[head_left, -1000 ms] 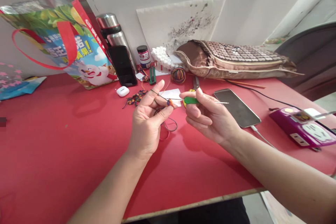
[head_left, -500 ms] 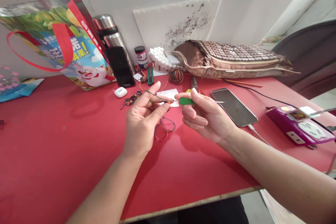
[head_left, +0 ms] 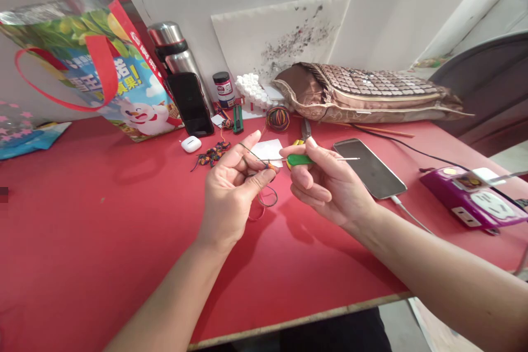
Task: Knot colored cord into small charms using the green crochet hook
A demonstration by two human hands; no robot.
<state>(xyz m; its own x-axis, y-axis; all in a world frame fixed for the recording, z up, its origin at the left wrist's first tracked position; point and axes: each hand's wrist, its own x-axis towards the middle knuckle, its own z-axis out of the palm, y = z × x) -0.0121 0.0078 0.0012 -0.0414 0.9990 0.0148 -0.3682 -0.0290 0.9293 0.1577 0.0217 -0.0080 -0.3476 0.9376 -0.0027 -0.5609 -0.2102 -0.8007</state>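
Between finger and thumb, my left hand pinches a small multicoloured crochet piece, with dark yarn running up over its raised index finger. Loose loops of yarn hang below that hand. My right hand is closed on the green grip of a crochet hook. One metal end of the hook points left at the crochet piece; the other sticks out to the right past my thumb. Whether the left tip sits inside a stitch is too small to tell.
Behind my hands lie a ball of multicoloured yarn, finished crochet bits, white paper, a green cutter and yellow-handled pliers. A phone and purple socket block are at right; a bag and flask at left.
Both hands have shifted slightly right in the view, along with the crochet piece and hook. The hook's left shaft now shows more plainly above the piece.
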